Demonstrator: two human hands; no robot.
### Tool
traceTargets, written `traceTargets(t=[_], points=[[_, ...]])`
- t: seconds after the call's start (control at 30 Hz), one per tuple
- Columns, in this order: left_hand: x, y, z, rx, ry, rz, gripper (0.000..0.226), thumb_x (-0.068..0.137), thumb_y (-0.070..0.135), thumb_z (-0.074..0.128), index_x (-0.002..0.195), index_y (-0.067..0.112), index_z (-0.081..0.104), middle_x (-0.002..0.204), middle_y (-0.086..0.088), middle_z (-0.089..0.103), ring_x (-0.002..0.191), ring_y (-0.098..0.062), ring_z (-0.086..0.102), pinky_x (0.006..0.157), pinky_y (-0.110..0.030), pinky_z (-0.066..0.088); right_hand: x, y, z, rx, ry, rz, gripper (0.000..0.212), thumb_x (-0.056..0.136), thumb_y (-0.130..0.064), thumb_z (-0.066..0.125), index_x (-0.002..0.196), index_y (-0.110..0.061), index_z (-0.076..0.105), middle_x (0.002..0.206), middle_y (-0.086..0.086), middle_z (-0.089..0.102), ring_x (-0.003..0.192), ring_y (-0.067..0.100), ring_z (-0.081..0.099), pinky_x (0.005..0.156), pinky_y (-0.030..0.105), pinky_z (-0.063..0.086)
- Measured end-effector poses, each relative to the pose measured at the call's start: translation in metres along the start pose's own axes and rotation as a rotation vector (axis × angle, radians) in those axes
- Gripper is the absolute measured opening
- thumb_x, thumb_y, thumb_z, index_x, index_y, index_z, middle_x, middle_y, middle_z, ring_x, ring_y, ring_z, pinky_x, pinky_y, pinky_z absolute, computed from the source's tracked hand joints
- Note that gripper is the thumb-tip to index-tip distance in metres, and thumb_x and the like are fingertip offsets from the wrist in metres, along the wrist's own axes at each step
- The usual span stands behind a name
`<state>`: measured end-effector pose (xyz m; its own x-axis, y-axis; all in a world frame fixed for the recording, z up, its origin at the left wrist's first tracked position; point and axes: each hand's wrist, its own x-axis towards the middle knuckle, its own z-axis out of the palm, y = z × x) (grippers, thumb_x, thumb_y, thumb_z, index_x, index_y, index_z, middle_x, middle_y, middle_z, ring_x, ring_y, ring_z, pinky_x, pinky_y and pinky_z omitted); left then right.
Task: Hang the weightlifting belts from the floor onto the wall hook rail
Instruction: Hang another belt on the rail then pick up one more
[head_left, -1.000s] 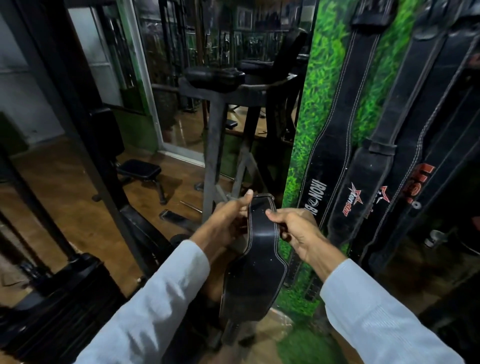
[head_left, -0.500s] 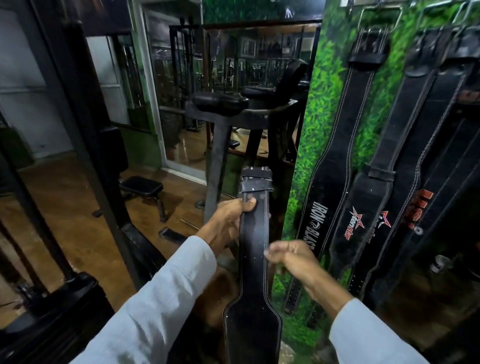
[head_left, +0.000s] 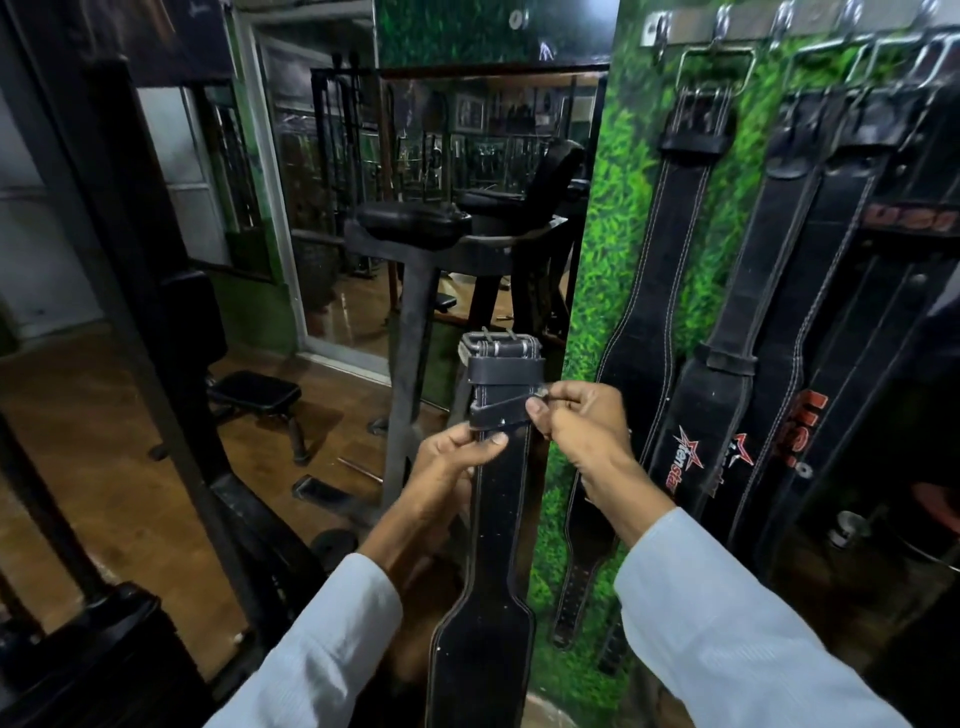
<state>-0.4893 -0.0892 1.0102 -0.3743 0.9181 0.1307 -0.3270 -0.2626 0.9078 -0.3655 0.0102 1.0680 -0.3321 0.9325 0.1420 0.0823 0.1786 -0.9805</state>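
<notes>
I hold a black weightlifting belt (head_left: 501, 525) upright in front of me, its metal buckle (head_left: 498, 347) at the top. My left hand (head_left: 452, 467) pinches the strap just under the lower keeper loop. My right hand (head_left: 576, 423) pinches that loose loop at its right end. On the green grass-patterned wall to the right, a steel hook rail (head_left: 800, 28) runs along the top. Several black belts (head_left: 657, 312) hang from it by their buckles.
A black padded gym machine (head_left: 415, 234) stands straight ahead in front of a mirror wall. A small black bench (head_left: 254, 395) sits on the wooden floor at the left. A dark machine frame (head_left: 130, 260) rises at the near left.
The belt has been raised and its buckle end has come up into view. My right hand moved up from the strap to the keeper loop. The view tilted up, revealing the hook rail.
</notes>
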Motion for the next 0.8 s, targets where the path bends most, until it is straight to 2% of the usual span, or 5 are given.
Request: traceTargets(t=[0.13, 0.33, 0.47, 0.7, 0.8], points=[[0.014, 0.027, 0.003, 0.233, 0.107, 0.229, 0.026, 0.090, -0.002, 0.071, 0.115, -0.010, 0.072, 0.110, -0.027, 0.075, 0.093, -0.030, 0.073, 0.089, -0.043, 0.058, -0.008, -0.012, -0.001, -0.009, -0.076, -0.050, 0.016, 0.082, -0.008, 0.085, 0.075, -0.017, 0.074, 0.066, -0.005, 0.071, 0.066, 0.010, 0.064, 0.068, 0.030, 0.056], [0.030, 0.035, -0.005, 0.349, 0.041, 0.196, 0.017, 0.087, 0.001, 0.077, 0.102, -0.007, 0.076, 0.106, -0.028, 0.074, 0.095, -0.030, 0.067, 0.090, -0.047, 0.054, 0.004, -0.048, -0.030, 0.238, -0.221, 0.137, 0.011, 0.091, -0.019, 0.069, 0.091, -0.009, 0.073, 0.069, 0.001, 0.071, 0.071, 0.021, 0.064, 0.076, 0.037, 0.055], [0.032, 0.032, 0.003, 0.400, 0.015, 0.212, 0.010, 0.088, -0.009, 0.072, 0.097, -0.011, 0.075, 0.094, -0.014, 0.076, 0.088, -0.019, 0.069, 0.079, -0.027, 0.057, 0.021, -0.073, -0.032, 0.062, -0.326, 0.040, 0.028, 0.095, -0.037, 0.070, 0.110, -0.014, 0.077, 0.089, -0.006, 0.079, 0.083, 0.009, 0.070, 0.083, 0.032, 0.054], [0.036, 0.030, 0.015, 0.378, -0.034, 0.195, 0.018, 0.087, -0.012, 0.072, 0.077, 0.001, 0.080, 0.084, -0.007, 0.077, 0.079, -0.010, 0.069, 0.073, -0.018, 0.056, 0.029, -0.084, -0.044, -0.138, -0.300, -0.293, 0.030, 0.084, 0.007, 0.078, 0.111, -0.004, 0.074, 0.099, 0.006, 0.074, 0.093, 0.012, 0.068, 0.080, 0.018, 0.058], [0.041, 0.029, 0.018, 0.347, -0.041, 0.220, 0.014, 0.086, -0.010, 0.074, 0.098, -0.015, 0.074, 0.098, -0.020, 0.075, 0.084, -0.014, 0.070, 0.077, -0.021, 0.057, 0.026, -0.091, -0.052, -0.159, -0.271, -0.458, 0.040, 0.078, 0.011, 0.080, 0.112, -0.009, 0.073, 0.100, 0.001, 0.074, 0.095, 0.008, 0.069, 0.084, 0.015, 0.056]])
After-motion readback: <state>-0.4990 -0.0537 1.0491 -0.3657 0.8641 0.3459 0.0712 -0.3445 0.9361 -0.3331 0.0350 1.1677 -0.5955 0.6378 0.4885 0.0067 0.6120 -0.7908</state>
